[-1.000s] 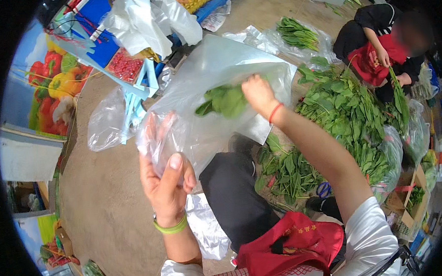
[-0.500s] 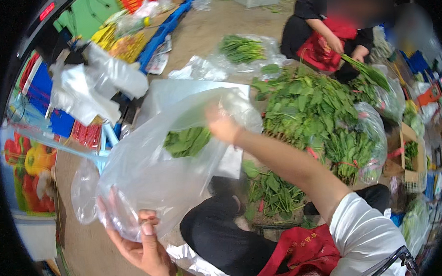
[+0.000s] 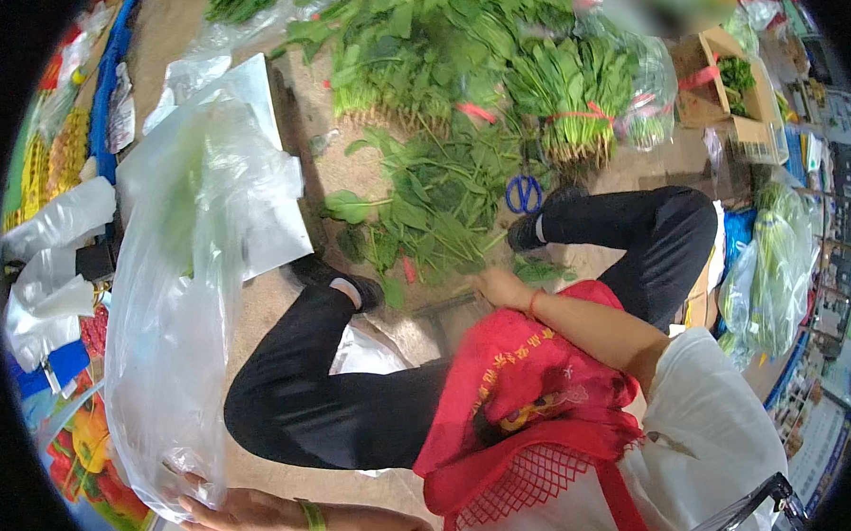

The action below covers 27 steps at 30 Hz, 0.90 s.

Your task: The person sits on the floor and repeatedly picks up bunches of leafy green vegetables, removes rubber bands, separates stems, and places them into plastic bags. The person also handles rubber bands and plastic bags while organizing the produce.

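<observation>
Clear bag held at left, right hand down by the loose greens.
In the head view, the heap of loose greens (image 3: 432, 203) lies on the floor; left of it the clear bag (image 3: 167, 324) stretches toward the person, blurred green showing through its far end. The left hand (image 3: 242, 515) grasps the bag's near end; the right hand (image 3: 502, 289) is at the heap's near edge, fingers curled, though whether they pinch a stem I cannot tell. The bag partly covers a flat pale board (image 3: 276, 210) left of the heap. Dark shoes (image 3: 358, 285) flank the heap on both sides, crowding its near end. Right of it lie blue scissors (image 3: 524, 194); beyond them to the heap's right stand a tied bunch (image 3: 569, 84) and a cardboard box (image 3: 698, 102). A larger leafy pile (image 3: 416, 38) backs the heap.
</observation>
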Each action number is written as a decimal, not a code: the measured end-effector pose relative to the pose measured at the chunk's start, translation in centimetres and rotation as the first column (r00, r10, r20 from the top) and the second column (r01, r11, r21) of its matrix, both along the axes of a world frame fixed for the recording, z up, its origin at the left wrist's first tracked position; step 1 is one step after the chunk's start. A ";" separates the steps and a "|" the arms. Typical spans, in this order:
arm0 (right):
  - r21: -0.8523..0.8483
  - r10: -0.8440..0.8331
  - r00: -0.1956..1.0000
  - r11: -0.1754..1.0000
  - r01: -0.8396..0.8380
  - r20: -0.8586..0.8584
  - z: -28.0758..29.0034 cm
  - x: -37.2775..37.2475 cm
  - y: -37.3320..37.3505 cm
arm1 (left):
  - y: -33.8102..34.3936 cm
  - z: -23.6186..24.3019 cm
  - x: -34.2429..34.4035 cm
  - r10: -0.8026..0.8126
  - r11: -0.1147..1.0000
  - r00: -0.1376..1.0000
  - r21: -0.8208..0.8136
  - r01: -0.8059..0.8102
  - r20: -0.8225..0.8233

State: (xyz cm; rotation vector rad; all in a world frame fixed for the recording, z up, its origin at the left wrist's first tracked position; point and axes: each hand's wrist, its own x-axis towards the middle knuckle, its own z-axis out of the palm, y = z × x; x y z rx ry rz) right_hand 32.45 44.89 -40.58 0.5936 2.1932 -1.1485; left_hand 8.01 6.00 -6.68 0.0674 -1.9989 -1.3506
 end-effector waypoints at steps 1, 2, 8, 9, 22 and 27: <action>-0.056 -0.084 0.996 0.995 0.083 -0.013 -0.4 -0.5 0.6 | 0.2 0.1 0.7 -0.011 0.997 0.999 -0.082 0.007 -0.043; -0.105 -0.223 0.974 0.970 0.218 -0.034 -0.7 -1.0 0.7 | 0.4 0.2 1.4 -0.025 0.987 0.996 -0.163 0.011 -0.087; -0.090 -0.524 0.850 0.845 0.527 0.049 -2.8 -5.5 6.8 | 12.2 -2.7 2.0 -0.296 0.875 0.865 -0.479 0.075 -0.405; -0.023 -0.463 0.882 0.886 0.463 -0.092 -8.2 -4.5 7.1 | 16.2 -2.3 2.8 -0.411 0.793 0.864 -0.581 0.182 -0.290; 0.009 -0.694 0.707 0.713 0.701 -0.138 -10.9 -5.7 19.0 | 36.0 -8.3 -4.8 -0.468 -0.464 0.256 -0.482 0.743 0.846; -0.091 -0.727 0.661 0.682 0.725 -0.187 -11.4 -14.2 20.8 | 35.2 -8.3 -5.8 -0.454 -0.463 0.205 -0.426 0.777 0.867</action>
